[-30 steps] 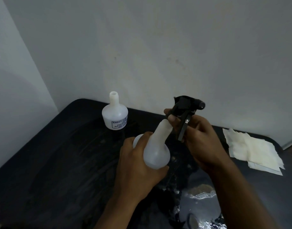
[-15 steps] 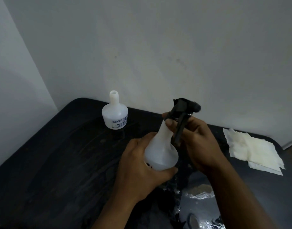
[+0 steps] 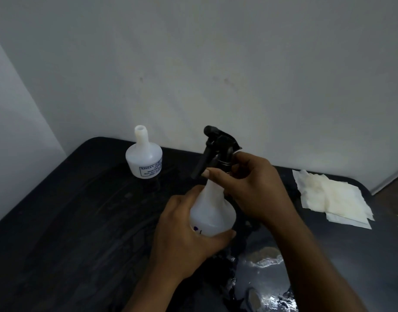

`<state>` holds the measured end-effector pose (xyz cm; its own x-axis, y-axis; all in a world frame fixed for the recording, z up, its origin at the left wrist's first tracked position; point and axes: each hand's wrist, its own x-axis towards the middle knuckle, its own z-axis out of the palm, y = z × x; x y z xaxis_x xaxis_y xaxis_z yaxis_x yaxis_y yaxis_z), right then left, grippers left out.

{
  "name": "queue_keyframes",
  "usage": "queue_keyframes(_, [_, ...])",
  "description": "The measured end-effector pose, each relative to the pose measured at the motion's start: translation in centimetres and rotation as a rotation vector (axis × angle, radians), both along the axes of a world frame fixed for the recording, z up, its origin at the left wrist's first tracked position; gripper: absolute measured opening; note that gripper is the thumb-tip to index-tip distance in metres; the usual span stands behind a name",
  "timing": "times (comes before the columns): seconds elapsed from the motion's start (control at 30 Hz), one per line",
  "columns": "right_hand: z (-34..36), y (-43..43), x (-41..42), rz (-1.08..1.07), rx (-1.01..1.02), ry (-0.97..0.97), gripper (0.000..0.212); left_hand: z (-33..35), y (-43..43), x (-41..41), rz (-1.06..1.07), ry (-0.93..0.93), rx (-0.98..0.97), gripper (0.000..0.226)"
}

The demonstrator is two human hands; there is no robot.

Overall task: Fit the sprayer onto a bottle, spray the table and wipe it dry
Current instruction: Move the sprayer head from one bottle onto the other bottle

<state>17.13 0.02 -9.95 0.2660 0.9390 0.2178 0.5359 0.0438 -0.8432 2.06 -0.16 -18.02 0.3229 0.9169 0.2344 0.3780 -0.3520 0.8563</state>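
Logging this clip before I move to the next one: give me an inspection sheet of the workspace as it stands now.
Surface: dark table, glossy wet patch at the near right.
Job's things: white bottle held upright above the table; black sprayer seated on its neck, trigger pointing left. Folded cloths lie flat at the right edge, untouched.
Clutter: second white bottle, labelled, uncapped, standing at the back left, apart from the hands.
Grippers: left hand wraps the held bottle's body; right hand grips the sprayer's collar at the neck.
Cables: nothing seen.
Surroundings: plain pale wall behind; a strip of floor at the far right.
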Motion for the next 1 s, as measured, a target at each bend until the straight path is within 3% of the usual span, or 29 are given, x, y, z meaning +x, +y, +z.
queue_keyframes(0.1, [0.0, -0.1, -0.2, 0.03, 0.028, -0.172, 0.047, 0.0, 0.0, 0.2, 0.022, -0.018, -0.02, 0.091])
queue_keyframes(0.2, [0.3, -0.4, 0.4, 0.212, 0.001, -0.158, 0.024, 0.0, 0.1, 0.2, 0.022, -0.037, -0.008, 0.078])
queue_keyframes(0.33, [0.6, -0.6, 1.4, 0.263, 0.038, 0.02, 0.024, 0.4, 0.3, -0.3, -0.018, -0.04, -0.024, 0.09])
queue_keyframes(0.4, [0.5, -0.5, 1.8, 0.253, 0.047, 0.206, 0.03, 0.7, 0.4, -0.3, -0.076, -0.063, -0.046, 0.091])
queue_keyframes(0.5, [0.1, -0.4, 2.7, 0.319, -0.001, 0.449, 0.03, 1.1, 0.1, 0.0, -0.154, -0.099, -0.077, 0.087])
queue_keyframes(0.63, [0.1, -0.3, 3.1, 0.357, -0.05, 0.63, 0.032, 1.0, -0.3, 0.3, -0.148, -0.138, -0.096, 0.093])
queue_keyframes(0.77, [0.1, -0.2, 2.9, 0.319, -0.03, 0.665, 0.032, 0.9, -0.3, 0.1, -0.081, -0.125, -0.109, 0.111])
queue_keyframes(0.83, [-0.1, -0.1, 2.8, 0.296, -0.024, 0.652, 0.043, 0.9, -0.4, 0.2, -0.068, -0.123, -0.103, 0.103])
queue_keyframes(1.0, [-0.2, -0.4, 2.6, 0.384, -0.009, 0.612, 0.039, 1.1, -0.3, 0.6, -0.048, -0.177, -0.111, 0.08])
